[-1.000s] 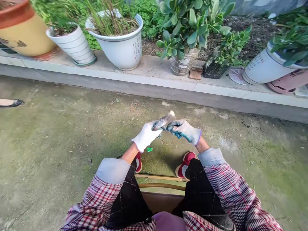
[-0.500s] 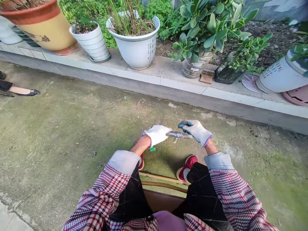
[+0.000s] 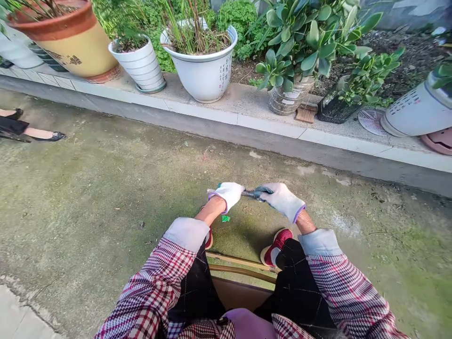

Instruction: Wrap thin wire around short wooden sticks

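Note:
A short stick wound with silvery wire is held between my hands, low over the concrete in front of my knees. My left hand, in a white work glove with purple trim, is closed around it; the stick's left end shows past this hand. My right hand, gloved alike with dark green palm and fingers, is closed over the wound part towards the right end. The fingers hide most of the winding, and any loose wire is too fine to make out.
Potted plants, among them a white pot and a yellow pot, line a low ledge ahead. A green scrap lies on the ground between my red shoes. Another person's feet show at far left.
My right hand has moved left and closed over the wound part of the stick, which it held away from before. The stick has slid left through my left hand.

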Demonstrator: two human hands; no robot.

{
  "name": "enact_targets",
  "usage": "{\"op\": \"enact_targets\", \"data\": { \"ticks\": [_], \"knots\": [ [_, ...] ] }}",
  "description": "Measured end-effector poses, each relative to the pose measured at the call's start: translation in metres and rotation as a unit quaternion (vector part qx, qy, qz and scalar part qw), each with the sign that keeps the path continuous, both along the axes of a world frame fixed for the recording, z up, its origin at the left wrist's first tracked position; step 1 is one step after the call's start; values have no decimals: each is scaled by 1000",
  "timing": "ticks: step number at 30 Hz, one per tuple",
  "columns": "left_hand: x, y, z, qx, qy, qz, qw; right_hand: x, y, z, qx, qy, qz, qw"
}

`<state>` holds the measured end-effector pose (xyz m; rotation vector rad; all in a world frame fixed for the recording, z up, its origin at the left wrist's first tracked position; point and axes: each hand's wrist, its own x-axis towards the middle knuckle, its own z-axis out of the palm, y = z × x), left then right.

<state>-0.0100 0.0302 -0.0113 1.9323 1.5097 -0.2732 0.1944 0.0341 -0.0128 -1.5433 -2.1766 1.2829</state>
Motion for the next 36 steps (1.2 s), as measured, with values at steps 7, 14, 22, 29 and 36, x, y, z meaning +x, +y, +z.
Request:
{"op": "enact_targets", "data": {
  "ticks": [7,14,22,29,36],
  "knots": [
    [2,-6,-1,-21,-106,19,994,31,28,-12,-100,88,-56,990],
    [-6,5,-5,19,-67,60,996,-14,-4,-7,-138,78,-47,986],
    [6,-5,-20,13,3,-44,999,17,10,-2,-4,-30,21,999],
    [2,-3,-7,25,-158,-12,987,20,24,-11,-133,166,-56,976],
    [-9,7,-17,53,-217,162,961,-14,4,-25,-124,99,-96,983]
  ]
}}
